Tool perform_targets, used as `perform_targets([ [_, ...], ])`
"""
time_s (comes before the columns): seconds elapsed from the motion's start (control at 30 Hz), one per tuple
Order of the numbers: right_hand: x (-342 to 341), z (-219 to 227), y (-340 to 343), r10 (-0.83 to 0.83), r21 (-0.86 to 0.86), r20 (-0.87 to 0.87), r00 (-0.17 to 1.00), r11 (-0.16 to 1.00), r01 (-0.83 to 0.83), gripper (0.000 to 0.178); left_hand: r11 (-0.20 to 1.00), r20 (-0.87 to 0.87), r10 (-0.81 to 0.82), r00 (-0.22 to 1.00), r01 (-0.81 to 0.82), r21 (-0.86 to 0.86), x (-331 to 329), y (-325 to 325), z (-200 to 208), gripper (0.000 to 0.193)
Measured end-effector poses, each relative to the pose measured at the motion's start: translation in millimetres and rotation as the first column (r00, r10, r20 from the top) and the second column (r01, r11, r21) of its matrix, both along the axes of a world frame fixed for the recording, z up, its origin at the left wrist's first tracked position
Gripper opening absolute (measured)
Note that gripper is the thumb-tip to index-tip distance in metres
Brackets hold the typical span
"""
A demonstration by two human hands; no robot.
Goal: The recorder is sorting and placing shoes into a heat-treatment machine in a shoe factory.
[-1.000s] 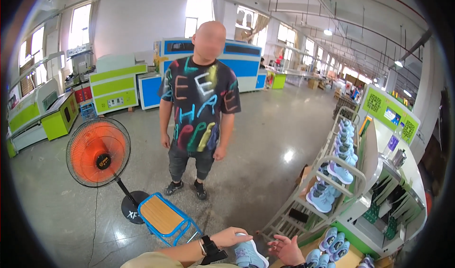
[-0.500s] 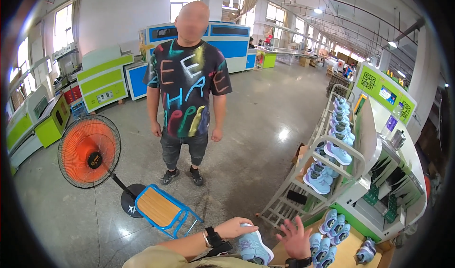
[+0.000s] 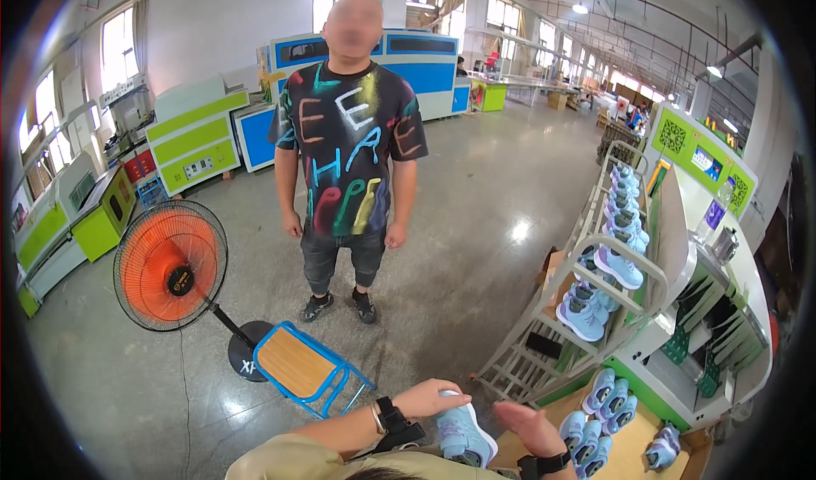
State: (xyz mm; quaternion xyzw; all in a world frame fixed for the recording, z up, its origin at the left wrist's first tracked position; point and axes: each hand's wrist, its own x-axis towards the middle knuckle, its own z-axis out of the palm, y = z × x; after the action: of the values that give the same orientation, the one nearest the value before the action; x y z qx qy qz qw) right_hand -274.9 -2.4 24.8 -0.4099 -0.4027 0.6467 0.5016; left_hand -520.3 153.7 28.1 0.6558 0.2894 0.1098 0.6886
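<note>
A light blue sneaker (image 3: 463,436) with a white sole is at the lower middle of the head view, gripped at its upper end by my left hand (image 3: 430,398). Thumb and fingers close over that end of the shoe. Just to the right, my right hand (image 3: 534,432) is held apart from the sneaker, flat and empty, its fingers stretched out and slightly smeared by motion. Beyond it, several matching sneakers (image 3: 614,405) lie in rows on a tan work surface (image 3: 633,446), and a single sneaker (image 3: 662,448) lies by itself near the right edge.
A shoe rack (image 3: 544,337) carrying more sneakers stands ahead on the right, beside a white and green machine (image 3: 695,225). Ahead stands a person (image 3: 348,166). To the left are a blue-framed stool (image 3: 297,359) and an orange fan (image 3: 170,263). Large machines (image 3: 194,140) line the back.
My right hand has turned from spread fingers to a flatter pose beside the sneaker. My left hand keeps its hold. The whole view has shifted slightly.
</note>
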Motion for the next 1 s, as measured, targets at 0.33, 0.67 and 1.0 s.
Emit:
perform_targets([
  [0.33, -27.7, 11.7, -14.4, 0.278, -0.052, 0.094, 0.956, 0.960, -0.274, 0.078, 0.997, -0.010, 0.060, 0.998, -0.060, -0.050, 0.3, -4.8, 1.0, 0.044],
  [0.67, -30.2, 14.1, -11.8, 0.319, -0.094, 0.097, 0.943, 0.946, -0.310, 0.072, 0.998, -0.019, 0.065, 0.998, -0.065, -0.002, -2.7, -1.1, -3.9, 0.045],
  [1.0, 25.4, 11.6, 9.6, -0.201, 0.134, -0.012, 0.980, 0.970, 0.201, 0.058, 0.993, -0.067, 0.116, 0.991, -0.116, -0.001, -8.7, -3.8, -9.1, 0.043],
])
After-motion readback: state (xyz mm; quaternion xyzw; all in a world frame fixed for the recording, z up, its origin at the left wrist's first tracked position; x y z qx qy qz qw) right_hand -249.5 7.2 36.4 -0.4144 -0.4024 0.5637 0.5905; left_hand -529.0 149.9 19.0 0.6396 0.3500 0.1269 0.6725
